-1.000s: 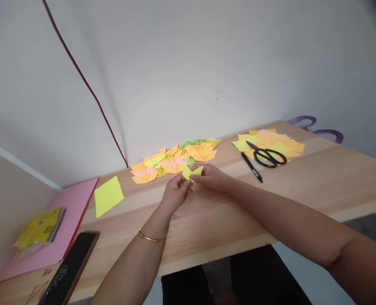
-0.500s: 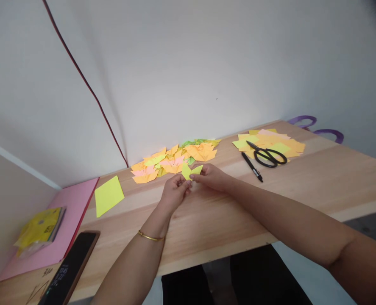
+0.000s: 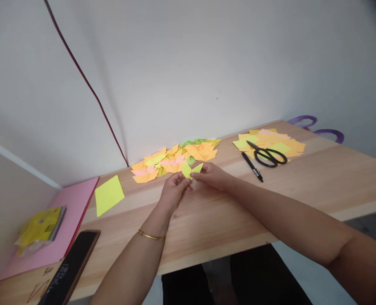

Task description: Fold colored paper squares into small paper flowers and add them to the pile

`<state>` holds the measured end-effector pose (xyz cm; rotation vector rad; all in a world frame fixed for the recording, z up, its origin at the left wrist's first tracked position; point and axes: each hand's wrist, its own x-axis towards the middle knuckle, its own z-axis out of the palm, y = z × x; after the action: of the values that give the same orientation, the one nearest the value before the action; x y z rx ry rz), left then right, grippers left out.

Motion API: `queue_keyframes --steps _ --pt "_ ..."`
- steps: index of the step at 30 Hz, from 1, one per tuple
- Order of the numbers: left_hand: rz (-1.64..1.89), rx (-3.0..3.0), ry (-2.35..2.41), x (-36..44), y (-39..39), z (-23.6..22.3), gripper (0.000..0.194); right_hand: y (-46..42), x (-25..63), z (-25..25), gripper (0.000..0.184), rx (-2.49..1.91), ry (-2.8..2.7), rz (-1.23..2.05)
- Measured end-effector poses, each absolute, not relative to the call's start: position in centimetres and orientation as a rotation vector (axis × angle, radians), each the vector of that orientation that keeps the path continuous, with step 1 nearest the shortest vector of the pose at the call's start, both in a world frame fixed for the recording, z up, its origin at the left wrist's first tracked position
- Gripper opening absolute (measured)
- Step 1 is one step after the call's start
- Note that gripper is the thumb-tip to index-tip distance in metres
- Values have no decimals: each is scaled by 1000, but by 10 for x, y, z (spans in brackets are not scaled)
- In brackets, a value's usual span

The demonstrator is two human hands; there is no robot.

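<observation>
A small yellow folded paper (image 3: 187, 170) with two pointed flaps spread in a V is held just above the table. My left hand (image 3: 174, 189) pinches its lower left part between thumb and fingers. From the right, my right hand (image 3: 210, 176) grips the same paper, with the thumb lying over its lower middle and the fingers behind. Just beyond both hands lies a pile of folded paper pieces (image 3: 171, 164) in orange, yellow, pink and green, some bearing small drawn marks.
Black-handled scissors (image 3: 265, 156) lie on loose coloured sheets (image 3: 297, 148), beside a black pen (image 3: 252, 167). At left are a yellow sheet (image 3: 109, 195), a phone (image 3: 71, 269), and a yellow packet (image 3: 41, 226) on a pink board (image 3: 76, 195). Purple handles (image 3: 329, 133) show past the far right edge.
Almost nothing differs. Both hands keep hold of the folded paper in the same spot, with only a very slight shift of the fingers.
</observation>
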<state>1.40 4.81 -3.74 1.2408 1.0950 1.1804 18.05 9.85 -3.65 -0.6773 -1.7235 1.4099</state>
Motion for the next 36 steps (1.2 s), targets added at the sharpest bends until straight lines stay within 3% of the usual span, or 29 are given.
queue_keyframes --steps 18,30,36 --pt "1243 1076 986 14 49 -37 21 97 178 -37 19 -614 -1730 1415" --pt "1100 741 815 10 46 -31 21 96 180 -31 21 -539 -1709 1497" --pt "1272 754 866 10 49 -32 36 101 181 -35 36 -691 -1530 1525"
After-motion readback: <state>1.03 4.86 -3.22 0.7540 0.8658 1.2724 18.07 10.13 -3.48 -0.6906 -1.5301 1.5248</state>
